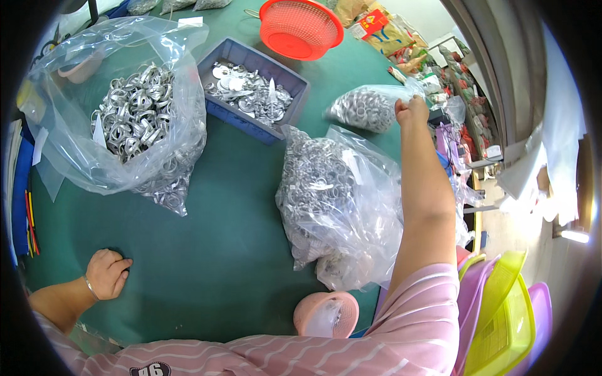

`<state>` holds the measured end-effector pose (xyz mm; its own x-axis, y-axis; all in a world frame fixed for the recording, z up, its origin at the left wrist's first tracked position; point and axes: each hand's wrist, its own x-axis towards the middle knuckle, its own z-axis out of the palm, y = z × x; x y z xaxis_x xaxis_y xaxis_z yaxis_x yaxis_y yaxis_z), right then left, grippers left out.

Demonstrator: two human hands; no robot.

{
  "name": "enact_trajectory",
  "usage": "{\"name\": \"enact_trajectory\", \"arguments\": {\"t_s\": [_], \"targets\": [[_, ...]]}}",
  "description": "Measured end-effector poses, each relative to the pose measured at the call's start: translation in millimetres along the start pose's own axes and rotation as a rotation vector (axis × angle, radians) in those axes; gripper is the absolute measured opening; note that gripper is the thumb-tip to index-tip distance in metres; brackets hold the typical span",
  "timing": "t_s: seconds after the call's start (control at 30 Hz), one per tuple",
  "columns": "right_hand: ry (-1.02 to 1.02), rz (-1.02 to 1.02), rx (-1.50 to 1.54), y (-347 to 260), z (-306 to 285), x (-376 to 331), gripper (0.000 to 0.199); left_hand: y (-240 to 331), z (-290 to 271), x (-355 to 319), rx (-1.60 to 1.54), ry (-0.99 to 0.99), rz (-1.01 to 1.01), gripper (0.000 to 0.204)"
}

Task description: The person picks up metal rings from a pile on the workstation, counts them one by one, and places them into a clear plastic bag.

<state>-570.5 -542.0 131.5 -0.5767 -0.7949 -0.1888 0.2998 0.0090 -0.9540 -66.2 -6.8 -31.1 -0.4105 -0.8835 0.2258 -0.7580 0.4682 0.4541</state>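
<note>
Out at the right, my right hand (412,111) is closed on the gathered neck of a clear plastic bag (367,108) filled with small grey metal ring-like parts. The bag lies tilted over the far right of the table, slightly blurred at its left end. At the lower left, my left hand (108,274) rests on the green table (216,250) with its fingers curled in, and nothing shows in it. Below the held bag sits a larger clear bag (320,188) of similar metal parts, beside my right forearm.
A big open bag (141,113) of metal rings stands at the far left. Next to it is a blue-grey bin (251,123) with flat metal pieces. A red basket (301,31) is at the back, a pink basket (302,313) near me, and yellow-green plastic bins (501,313) at the right.
</note>
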Motion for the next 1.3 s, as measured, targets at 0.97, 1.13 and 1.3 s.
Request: {"name": "enact_trajectory", "arguments": {"t_s": [0.97,1.13,1.3], "targets": [[-0.331,-0.509,0.235,-154.3,-144.4,-297.2,0.016,5.9,-4.5,-1.4,-0.048,-0.031,-0.006,0.03],[-0.723,-0.546,0.233,-171.8,-162.2,-364.5,0.014,1.6,-3.8,-7.5,-0.039,-0.002,-0.017,0.029],[-0.196,-0.9,0.257,-151.9,-135.6,-477.7,0.015,-4.4,-2.8,-13.0,-0.378,0.072,-0.092,0.073]]}}
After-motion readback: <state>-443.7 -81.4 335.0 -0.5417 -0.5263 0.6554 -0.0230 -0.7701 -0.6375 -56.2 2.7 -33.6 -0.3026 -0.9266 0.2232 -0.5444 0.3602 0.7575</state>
